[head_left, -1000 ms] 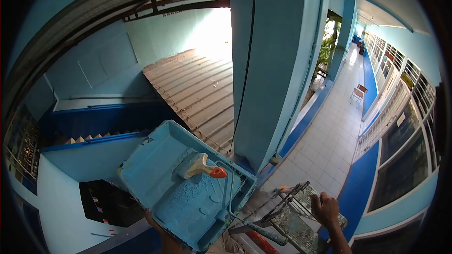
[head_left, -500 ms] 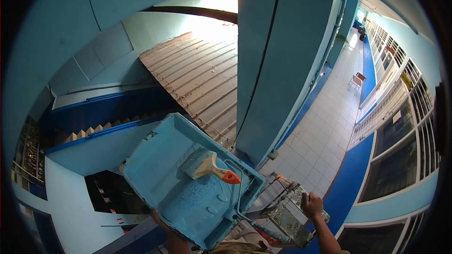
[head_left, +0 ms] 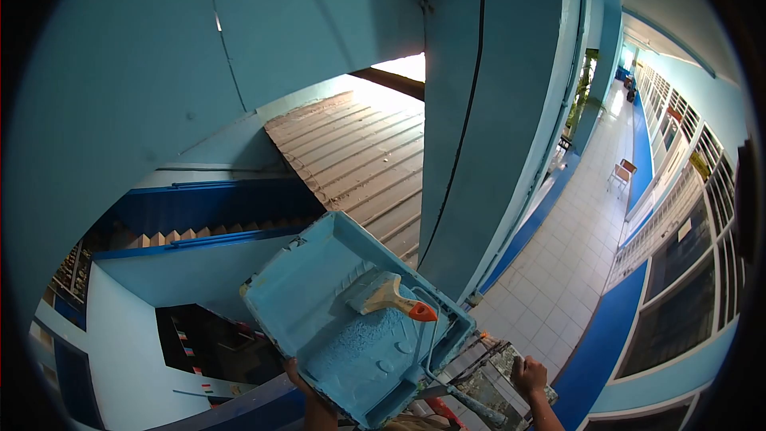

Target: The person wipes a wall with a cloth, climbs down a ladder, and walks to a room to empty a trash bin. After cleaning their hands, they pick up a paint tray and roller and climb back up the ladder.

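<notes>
A light-blue paint tray [head_left: 307, 303] tilts in front of me, with my left hand [head_left: 297, 373] closed on its lower left edge. Most of those fingers are hidden beneath it. Inside lies a paintbrush [head_left: 391, 295] with a wooden handle and an orange tip, its bristles coated in blue paint. A paint roller [head_left: 476, 405] rests with the brush, its wire frame across the tray's right side and its smeared handle sticking out over the edge. My right hand [head_left: 530, 375] is closed around the top of a paint-spattered stepladder [head_left: 504, 361].
A blue pillar [head_left: 487, 120] rises just ahead, with a corrugated roof [head_left: 359, 160] beyond the opening on its left. A staircase [head_left: 179, 235] lies below left. On the right, a tiled corridor [head_left: 558, 271] runs past barred windows [head_left: 678, 303] to a chair [head_left: 622, 174].
My view has tilted upward and turned slightly left, so the tray, both hands and the surroundings sit lower and farther right. Both hands keep their grips, and the brush stays in the tray.
</notes>
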### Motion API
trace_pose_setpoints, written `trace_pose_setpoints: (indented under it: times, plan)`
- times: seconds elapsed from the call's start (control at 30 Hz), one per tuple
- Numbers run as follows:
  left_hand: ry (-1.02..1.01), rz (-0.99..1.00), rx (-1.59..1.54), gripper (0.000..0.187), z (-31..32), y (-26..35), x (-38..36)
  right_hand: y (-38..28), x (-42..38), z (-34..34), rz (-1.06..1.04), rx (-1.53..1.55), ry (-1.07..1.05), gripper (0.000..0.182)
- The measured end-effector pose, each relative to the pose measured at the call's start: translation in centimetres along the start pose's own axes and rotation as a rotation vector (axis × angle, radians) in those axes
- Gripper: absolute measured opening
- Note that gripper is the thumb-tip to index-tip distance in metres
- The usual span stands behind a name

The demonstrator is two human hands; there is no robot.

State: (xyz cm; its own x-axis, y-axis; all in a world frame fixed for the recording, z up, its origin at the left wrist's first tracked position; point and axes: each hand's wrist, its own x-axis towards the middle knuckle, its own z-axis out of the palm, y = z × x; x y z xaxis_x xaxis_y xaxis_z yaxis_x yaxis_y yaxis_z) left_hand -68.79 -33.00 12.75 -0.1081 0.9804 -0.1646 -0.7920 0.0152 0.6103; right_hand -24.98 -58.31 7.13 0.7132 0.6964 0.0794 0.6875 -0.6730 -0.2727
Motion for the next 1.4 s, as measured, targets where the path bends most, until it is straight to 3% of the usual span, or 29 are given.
trace_pose_setpoints:
  times: [0.33,0.4,0.5,0.53,0.57,0.63,0.77,0.9,1.1,1.23,1.3,1.4]
  plan:
    - [-0.019,0.023,-0.021,0.063,0.7,0.1,-1.1,0.8,0.1,1.7,-0.008,0.04,0.013,0.043]
    - [-0.02,0.025,-0.022,0.063,0.8,0.2,-1.3,1.3,1.0,3.0,-0.122,0.262,0.278,0.029]
    - [-0.025,0.023,-0.025,0.062,1.0,0.4,-1.2,0.6,3.3,4.5,-0.174,0.352,0.438,0.023]
    - [-0.029,0.024,-0.027,0.062,0.9,0.4,-1.3,-1.2,3.8,3.9,-0.13,0.53,0.445,0.02]
    - [-0.029,0.02,-0.025,0.062,1.0,0.5,-1.3,-3.2,4.2,2.3,-0.128,0.527,0.441,0.02]
    - [-0.032,0.019,-0.026,0.061,1.1,0.6,-1.3,-7.1,5.0,-1.6,-0.022,0.955,0.286,0.019]
    - [-0.036,0.009,-0.018,0.061,1.0,1.1,-1.4,-12.2,6.8,-8.3,-0.216,1.037,0.211,0.022]
    - [-0.032,-0.009,-0.001,0.06,0.8,1.5,-1.7,-16.1,6.1,-13.6,-0.251,1.224,0.043,0.026]
    - [-0.038,0.01,0.062,0.059,-0.1,2.9,-2.0,-13.2,5.3,-11.5,-0.172,1.01,0.027,0.021]
    - [-0.057,0.023,0.098,0.059,-0.1,4.6,-1.5,-9.0,2.9,-8.2,0.035,0.903,-0.03,0.024]
    - [-0.076,0.029,0.113,0.058,0.1,5.5,-1.0,-6.7,1.1,-5.9,-0.008,0.22,-0.005,0.031]
    - [-0.108,0.017,0.124,0.058,0.3,6.3,-0.4,-4.4,-2.2,-2.7,0.089,0.1,-0.156,0.043]
